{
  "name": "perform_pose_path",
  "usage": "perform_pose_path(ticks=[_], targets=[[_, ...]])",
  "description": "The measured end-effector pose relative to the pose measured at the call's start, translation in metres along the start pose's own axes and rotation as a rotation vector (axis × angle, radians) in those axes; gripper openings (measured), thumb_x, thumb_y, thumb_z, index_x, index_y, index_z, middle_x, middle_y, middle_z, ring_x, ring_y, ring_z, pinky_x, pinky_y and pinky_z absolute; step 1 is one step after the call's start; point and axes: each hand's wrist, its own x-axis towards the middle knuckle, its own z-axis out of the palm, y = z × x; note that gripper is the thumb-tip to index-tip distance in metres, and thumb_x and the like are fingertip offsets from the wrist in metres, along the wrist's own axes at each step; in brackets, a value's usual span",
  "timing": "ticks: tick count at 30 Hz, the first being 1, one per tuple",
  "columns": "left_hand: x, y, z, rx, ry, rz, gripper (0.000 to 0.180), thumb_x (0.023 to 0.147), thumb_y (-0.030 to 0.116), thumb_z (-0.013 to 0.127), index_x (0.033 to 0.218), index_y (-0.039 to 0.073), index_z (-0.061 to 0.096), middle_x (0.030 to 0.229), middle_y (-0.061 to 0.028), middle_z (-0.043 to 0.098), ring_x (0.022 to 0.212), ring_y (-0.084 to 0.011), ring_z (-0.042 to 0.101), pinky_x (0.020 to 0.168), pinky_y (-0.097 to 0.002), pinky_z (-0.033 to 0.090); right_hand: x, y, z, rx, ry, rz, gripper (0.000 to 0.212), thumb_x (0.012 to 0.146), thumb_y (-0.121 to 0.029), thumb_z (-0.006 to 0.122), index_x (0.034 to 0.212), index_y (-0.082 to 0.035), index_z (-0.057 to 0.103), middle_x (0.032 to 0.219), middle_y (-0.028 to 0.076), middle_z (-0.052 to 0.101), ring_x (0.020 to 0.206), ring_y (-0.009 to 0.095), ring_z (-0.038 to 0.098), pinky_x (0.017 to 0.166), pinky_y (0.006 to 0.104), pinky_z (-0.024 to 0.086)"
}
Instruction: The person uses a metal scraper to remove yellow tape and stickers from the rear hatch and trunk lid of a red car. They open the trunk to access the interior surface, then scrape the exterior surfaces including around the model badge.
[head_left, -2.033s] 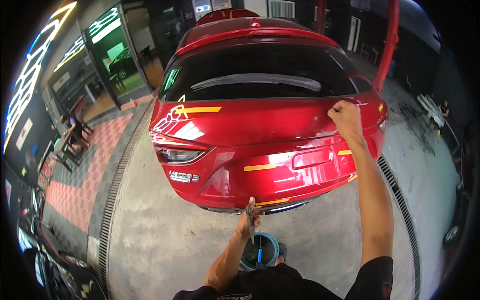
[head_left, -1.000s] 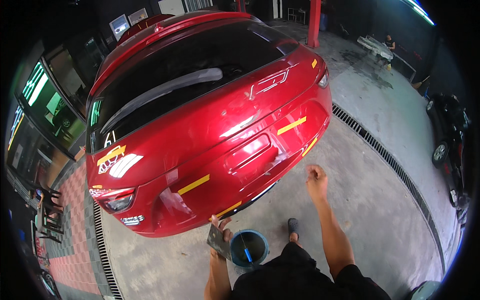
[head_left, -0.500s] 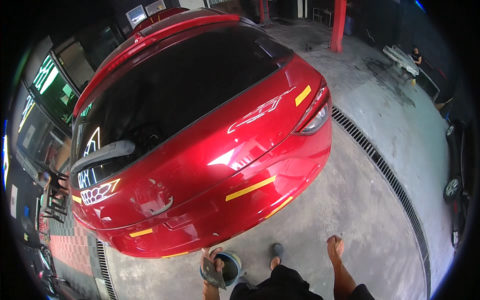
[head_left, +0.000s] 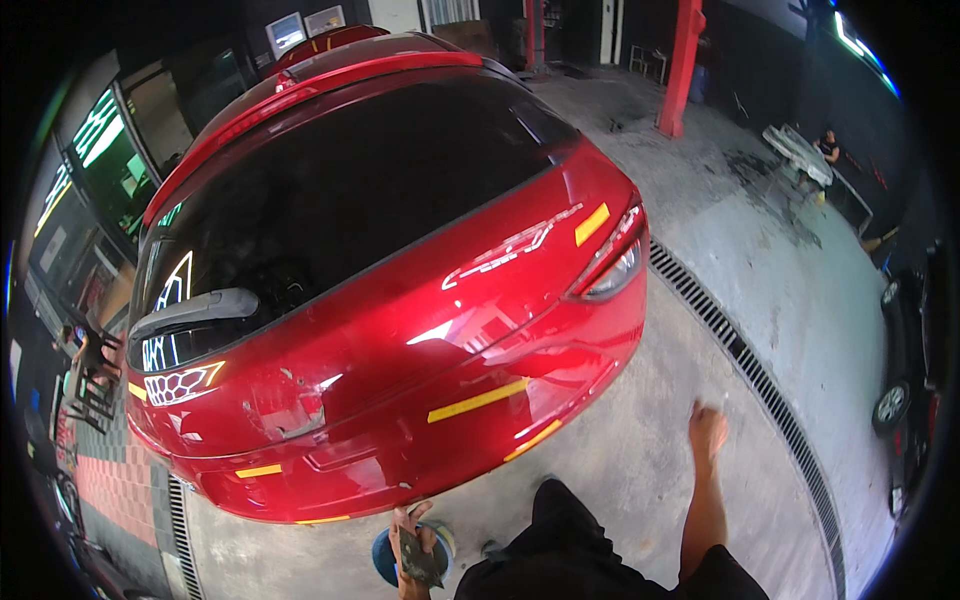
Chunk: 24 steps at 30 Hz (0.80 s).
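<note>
My left hand (head_left: 408, 522) is closed round a thin, flat dark grey piece (head_left: 424, 566) near the bottom of the view. Whether that piece is a spreader or a sanding sheet, I cannot tell. Just behind this hand is a blue bucket (head_left: 381, 556), partly covered by the hand and the piece; I cannot tell whether they touch. Out to the right, my right hand (head_left: 709, 430) is held away from the body with its fingers curled. Its palm is hidden, so anything inside it does not show. Nearest to my left hand is the rear bumper of a red car (head_left: 350, 490).
Yellow tape strips (head_left: 478, 400) mark the car, and pale damaged patches (head_left: 300, 415) show on its tailgate. A floor drain grate (head_left: 740, 350) runs along the right. Beyond are a red post (head_left: 681, 70), a dark car (head_left: 900, 400) and a person (head_left: 828, 146); another person sits far left.
The view has shifted, with the car now slightly farther left. My right hand has swung forward and right. The bucket appears farther left behind my left hand, which still holds the flat piece.
</note>
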Motion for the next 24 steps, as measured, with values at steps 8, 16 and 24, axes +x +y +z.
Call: perform_pose_path(ticks=[8, 16, 24], targets=[[0.01, -0.069, -0.011, -0.148, 0.569, 0.049, 0.086, 0.095, 0.075, 0.074, 0.155, 0.014, 0.06, 0.133, -0.0117, 0.07, 0.102, -0.0236, 0.063, 0.087, -0.038, 0.055, 0.234, -0.46, -0.31, 0.977, 0.584, -1.14, 0.019, 0.103, -0.017, 0.077, 0.116, -0.003, 0.081, 0.114, 0.016, 0.082, 0.101, 0.034, 0.08, 0.089, 0.0394, 0.061], [0.067, -0.09, 0.128, -0.317, 0.749, 0.04, 0.078, 0.099, 0.071, 0.07, 0.152, 0.014, 0.06, 0.13, -0.0118, 0.071, 0.096, -0.0223, 0.062, 0.083, -0.037, 0.054, 0.35, -0.839, -0.296, 0.744, 0.538, -1.642, 0.031, 0.104, -0.028, 0.072, 0.127, -0.009, 0.08, 0.124, 0.024, 0.078, 0.117, 0.042, 0.074, 0.103, 0.0552, 0.056], [0.088, -0.096, 0.157, -0.388, 0.885, 0.032, 0.071, 0.102, 0.066, 0.066, 0.149, 0.013, 0.059, 0.127, -0.0119, 0.072, 0.091, -0.021, 0.062, 0.079, -0.036, 0.053, 0.337, -0.913, -0.301, 0.394, 0.407, -1.792, 0.027, 0.105, -0.027, 0.073, 0.109, -0.003, 0.084, 0.087, 0.023, 0.078, 0.086, 0.041, 0.077, 0.088, 0.052, 0.06]])
